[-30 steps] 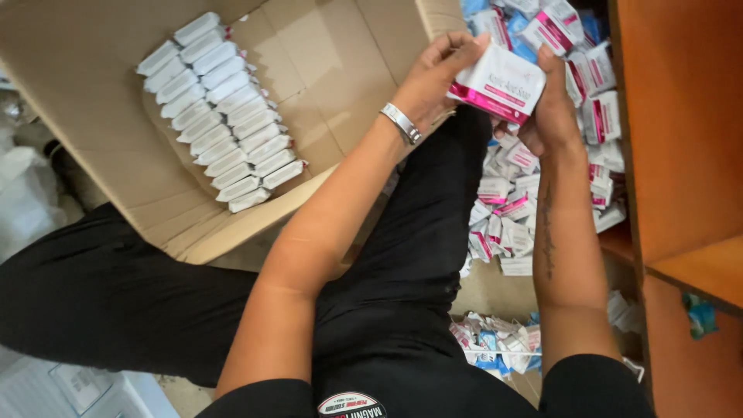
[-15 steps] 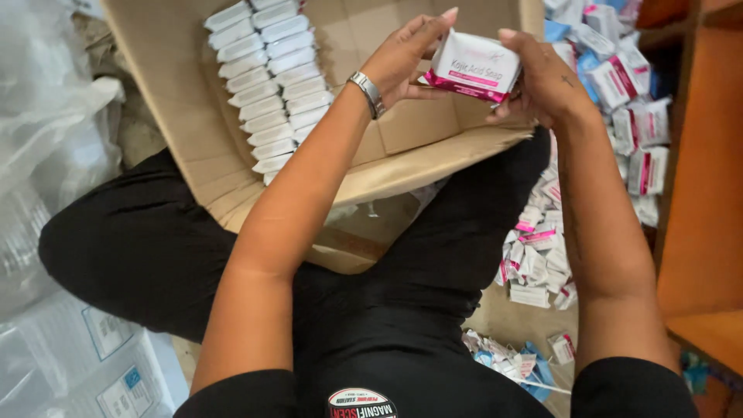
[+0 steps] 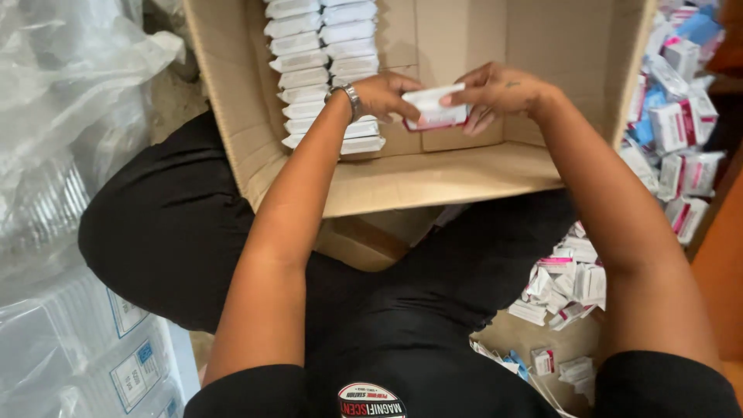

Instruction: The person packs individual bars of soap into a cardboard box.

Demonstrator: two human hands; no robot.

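Observation:
Both my hands hold a small stack of white and pink cartons (image 3: 435,108) inside an open cardboard box (image 3: 433,182). My left hand (image 3: 387,94), with a metal watch at the wrist, grips the stack's left end. My right hand (image 3: 499,93) grips its right end. Two rows of the same small white cartons (image 3: 325,70) stand packed on edge along the left side of the box, just left of my left hand.
A loose heap of white, pink and blue cartons (image 3: 681,131) lies to the right of the box, and more (image 3: 569,282) by my right knee. Clear plastic-wrapped packs (image 3: 70,193) rise on the left. An orange wooden shelf edge (image 3: 724,271) stands at the right.
My hands carried the stack of cartons from the heap at the right leftward and down into the cardboard box, close to the packed rows.

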